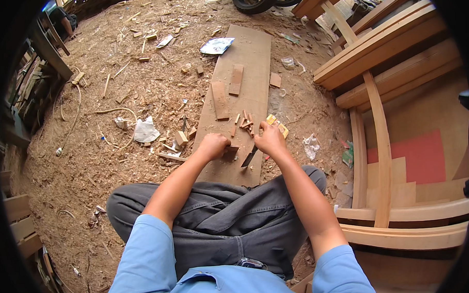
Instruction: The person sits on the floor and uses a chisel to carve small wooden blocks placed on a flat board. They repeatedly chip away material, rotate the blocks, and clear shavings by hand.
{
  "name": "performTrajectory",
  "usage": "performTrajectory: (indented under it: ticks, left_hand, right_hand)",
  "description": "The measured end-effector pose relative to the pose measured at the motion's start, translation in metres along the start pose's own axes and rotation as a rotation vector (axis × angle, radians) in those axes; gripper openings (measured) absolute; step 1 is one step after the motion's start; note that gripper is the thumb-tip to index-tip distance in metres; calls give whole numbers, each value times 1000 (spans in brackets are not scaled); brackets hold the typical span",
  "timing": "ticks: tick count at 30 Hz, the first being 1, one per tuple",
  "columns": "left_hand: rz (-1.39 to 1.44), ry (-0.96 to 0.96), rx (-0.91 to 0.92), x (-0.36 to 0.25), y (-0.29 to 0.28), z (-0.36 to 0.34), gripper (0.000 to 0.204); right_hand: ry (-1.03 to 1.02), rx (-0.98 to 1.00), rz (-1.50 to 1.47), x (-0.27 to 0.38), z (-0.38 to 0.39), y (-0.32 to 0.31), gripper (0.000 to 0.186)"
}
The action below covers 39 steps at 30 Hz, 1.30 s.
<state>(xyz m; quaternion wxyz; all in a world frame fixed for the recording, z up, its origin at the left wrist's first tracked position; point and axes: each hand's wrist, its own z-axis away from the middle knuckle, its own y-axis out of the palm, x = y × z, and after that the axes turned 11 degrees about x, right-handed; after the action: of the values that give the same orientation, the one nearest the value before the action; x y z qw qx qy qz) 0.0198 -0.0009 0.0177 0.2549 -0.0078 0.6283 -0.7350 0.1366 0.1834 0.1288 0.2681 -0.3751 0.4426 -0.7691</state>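
Observation:
My left hand [215, 145] is closed on a small dark-brown wood piece [231, 152], held low over a long plywood board [207, 165] in front of my crossed legs. In my right hand [270, 139] is a dark-bladed knife [249, 157], its blade slanting down and left toward the wood piece. Just beyond my hands lies a loose heap of thin wooden sticks [246, 124]. Farther up the board rest two flat brown wood pieces, a nearer block [219, 100] and a farther block [236, 79]. A yellow packet [278, 125] sits beside my right hand, partly hidden by it.
Wood shavings and offcuts cover the ground [90, 167]. On the right stand stacked wooden frames [381, 141]. A white-blue plastic packet [217, 46] lies on the board's far edge. A cable [135, 119] curls at the left. A black wheel [255, 0] and another person [65, 20] are at the far side.

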Motion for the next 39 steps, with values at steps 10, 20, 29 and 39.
performTrajectory:
  ticks: [10, 20, 29, 39]
  left_hand:
    - [-22, 12, 14, 0, 1, -2, 12]
    - [-7, -7, 13, 2, 4, -3, 14]
    - [18, 1, 17, 2, 2, 0, 13]
    - [15, -53, 51, -5, -4, 2, 21]
  right_hand:
    - [-59, 120, 128, 21, 24, -4, 22]
    - [-214, -51, 71, 52, 0, -44, 17]
    - [-315, -99, 96, 67, -7, -29, 17]
    - [-298, -108, 66, 69, -8, -25, 16]
